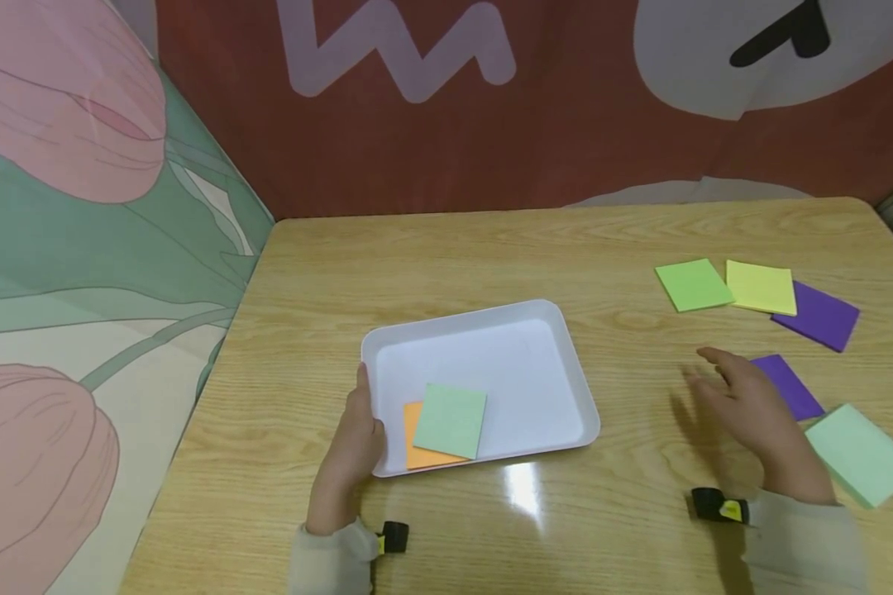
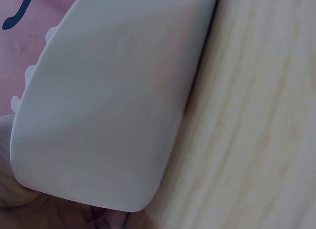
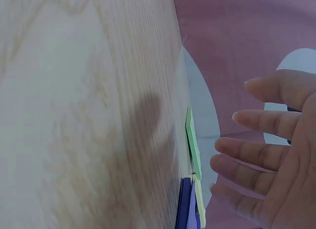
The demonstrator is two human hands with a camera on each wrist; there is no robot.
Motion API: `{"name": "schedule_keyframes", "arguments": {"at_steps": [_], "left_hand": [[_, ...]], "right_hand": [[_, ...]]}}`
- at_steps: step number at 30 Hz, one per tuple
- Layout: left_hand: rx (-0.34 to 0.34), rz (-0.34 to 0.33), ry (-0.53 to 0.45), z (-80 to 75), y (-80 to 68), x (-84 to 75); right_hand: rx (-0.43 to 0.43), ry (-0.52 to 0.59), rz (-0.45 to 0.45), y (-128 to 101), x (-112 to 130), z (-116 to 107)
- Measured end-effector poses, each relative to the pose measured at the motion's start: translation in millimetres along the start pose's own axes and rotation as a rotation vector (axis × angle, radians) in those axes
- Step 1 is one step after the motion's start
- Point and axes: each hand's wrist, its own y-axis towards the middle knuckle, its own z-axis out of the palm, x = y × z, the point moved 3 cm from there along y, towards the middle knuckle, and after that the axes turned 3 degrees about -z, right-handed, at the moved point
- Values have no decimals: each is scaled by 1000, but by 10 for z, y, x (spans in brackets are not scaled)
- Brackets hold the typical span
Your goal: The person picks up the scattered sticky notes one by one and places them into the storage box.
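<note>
A white tray (image 1: 565, 347) lies at the middle of the wooden table (image 1: 432, 256). In its near left corner an orange card (image 1: 415, 450) lies under a pale green card (image 1: 450, 420). My left hand (image 1: 357, 438) grips the tray's near left corner, thumb along the rim. The left wrist view shows that tray corner (image 2: 108, 100) close up against my palm. My right hand (image 1: 737, 397) hovers above the table to the right of the tray, fingers (image 3: 266, 140) spread and holding nothing. A purple card (image 1: 792, 384) lies just beyond it.
More cards lie on the right side of the table: a mint one (image 1: 859, 450) near the front, and further back a green one (image 1: 692, 284), a yellow one (image 1: 761, 287) and a second purple one (image 1: 818, 316). Patterned fabric walls stand at the left and behind.
</note>
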Motion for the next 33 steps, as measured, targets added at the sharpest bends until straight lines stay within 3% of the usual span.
{"name": "schedule_keyframes", "arguments": {"at_steps": [11,21,33], "left_hand": [[-21,36,21,-9,-5,-16],[-15,37,23,-5,9,-4],[-27,62,27,-7,6,8]], "right_hand": [[-61,-21,-7,-32,-94,-36],[-24,-29,68,-63,-172,-56],[-10,-66,88,-100,-290,-64]]}}
